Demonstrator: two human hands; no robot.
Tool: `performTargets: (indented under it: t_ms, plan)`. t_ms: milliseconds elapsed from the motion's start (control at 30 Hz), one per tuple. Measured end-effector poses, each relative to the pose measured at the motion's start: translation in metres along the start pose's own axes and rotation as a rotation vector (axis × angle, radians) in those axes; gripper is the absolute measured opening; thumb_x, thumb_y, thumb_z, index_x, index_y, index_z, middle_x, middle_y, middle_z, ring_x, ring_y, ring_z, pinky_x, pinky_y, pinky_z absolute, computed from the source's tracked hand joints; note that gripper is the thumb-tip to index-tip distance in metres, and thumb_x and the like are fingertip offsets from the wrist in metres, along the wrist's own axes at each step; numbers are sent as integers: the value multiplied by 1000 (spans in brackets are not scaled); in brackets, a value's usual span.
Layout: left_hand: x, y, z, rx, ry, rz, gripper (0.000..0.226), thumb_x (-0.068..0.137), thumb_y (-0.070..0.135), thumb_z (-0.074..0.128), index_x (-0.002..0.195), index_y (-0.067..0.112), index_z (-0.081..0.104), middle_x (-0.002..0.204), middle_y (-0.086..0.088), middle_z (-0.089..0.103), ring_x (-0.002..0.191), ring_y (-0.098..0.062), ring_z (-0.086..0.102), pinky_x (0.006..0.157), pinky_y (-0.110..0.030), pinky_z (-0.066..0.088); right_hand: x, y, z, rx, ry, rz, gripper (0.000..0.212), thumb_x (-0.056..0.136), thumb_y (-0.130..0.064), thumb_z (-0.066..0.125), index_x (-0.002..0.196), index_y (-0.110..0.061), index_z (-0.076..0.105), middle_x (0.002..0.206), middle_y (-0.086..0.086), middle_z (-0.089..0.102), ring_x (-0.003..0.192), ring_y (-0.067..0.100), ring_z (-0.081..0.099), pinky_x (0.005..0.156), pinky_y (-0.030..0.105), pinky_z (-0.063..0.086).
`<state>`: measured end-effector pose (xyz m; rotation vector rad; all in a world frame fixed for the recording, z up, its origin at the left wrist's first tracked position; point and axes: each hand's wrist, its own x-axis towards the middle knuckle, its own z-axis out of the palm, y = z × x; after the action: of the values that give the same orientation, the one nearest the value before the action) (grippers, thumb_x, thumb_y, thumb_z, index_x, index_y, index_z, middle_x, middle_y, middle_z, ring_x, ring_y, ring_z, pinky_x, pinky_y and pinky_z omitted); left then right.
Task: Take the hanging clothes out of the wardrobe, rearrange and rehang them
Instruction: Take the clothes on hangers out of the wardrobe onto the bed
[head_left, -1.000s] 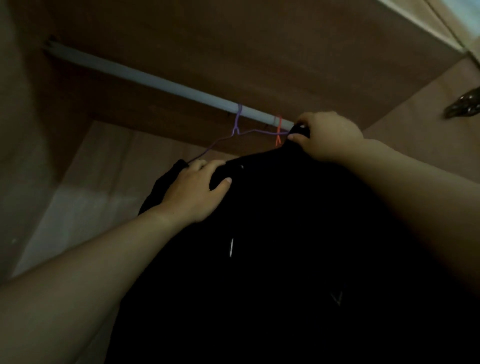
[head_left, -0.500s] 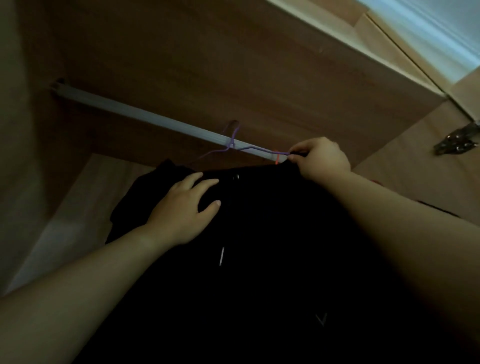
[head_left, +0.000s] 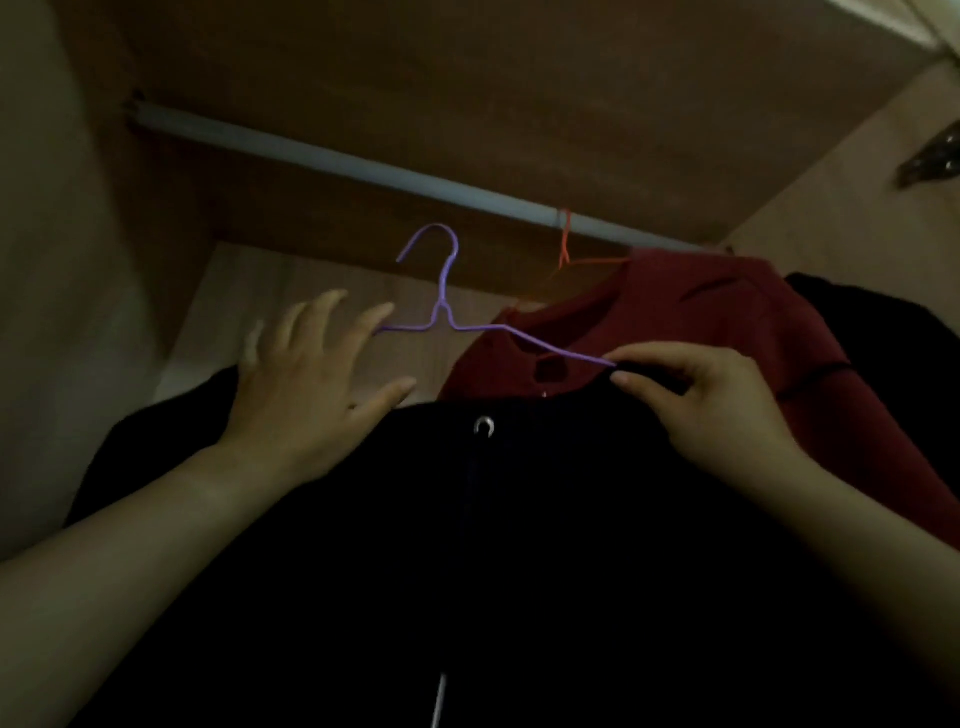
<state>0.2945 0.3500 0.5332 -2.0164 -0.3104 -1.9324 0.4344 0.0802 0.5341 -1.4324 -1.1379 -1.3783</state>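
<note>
A black garment with a metal eyelet fills the lower part of the head view. A purple wire hanger sits above it, its hook off the grey rail and below it. My right hand pinches the hanger's right arm at the garment's collar. My left hand is spread with straight fingers over the garment's left shoulder, fingertips by the hanger's left arm. A dark red garment hangs behind on an orange hanger hooked on the rail.
The wardrobe's wooden top panel lies close above the rail. The side wall stands at left. A door with a metal hinge is at right. Another dark garment hangs at far right.
The purple hanger's hook has come off the rail and dropped below it. My left hand has opened and moved up to the hanger's left arm. The red garment has come into view.
</note>
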Motion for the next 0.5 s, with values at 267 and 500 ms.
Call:
performTargets:
  t_ms: [267,500]
  plan:
    - [-142,12,-20,-270,-87,-96,45,83,62,29,78,30,60,47,11,47,54,-25,56,49,-30,39,-138,11,9,24,-232,-33,22,86,-33,63,105,-42,65,99,-23,63,94,-2,60,83,24,49]
    - [-243,53,-73,-334,-160,-168,34,81,61,38,97,38,57,50,15,46,58,-17,61,46,-21,33,-254,-15,5,167,-289,-41,31,88,-38,49,112,-31,66,100,-14,55,90,5,58,75,14,45]
